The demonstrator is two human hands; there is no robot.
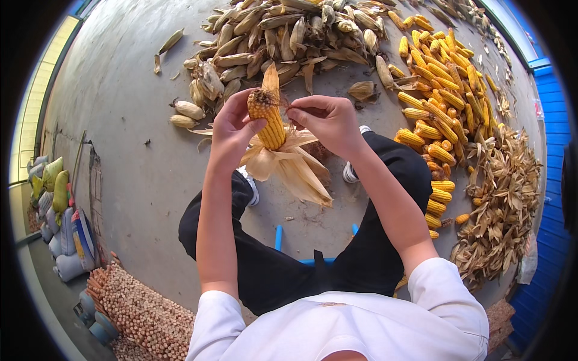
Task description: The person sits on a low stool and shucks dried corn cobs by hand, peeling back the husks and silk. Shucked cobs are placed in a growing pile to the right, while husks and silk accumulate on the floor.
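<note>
My left hand [235, 125] grips a yellow corn cob [272, 128] around its side, thumb across the kernels. The cob's dark, silk-tufted tip points up towards me. Pale dry husk leaves [289, 167] are peeled back and hang splayed below it, and one husk leaf [271, 82] stands up behind the tip. To the right of the tip, my right hand [326, 119] pinches a tuft of brown corn silk [285, 106] between thumb and fingers.
Unhusked corn ears [275, 38] are heaped ahead. Husked yellow cobs [445, 97] form a long pile at right, beside loose dry husks [501, 203]. Stacked bare cobs [140, 307] and filled sacks [67, 230] lie at left. Beneath me is a blue-framed seat [278, 238].
</note>
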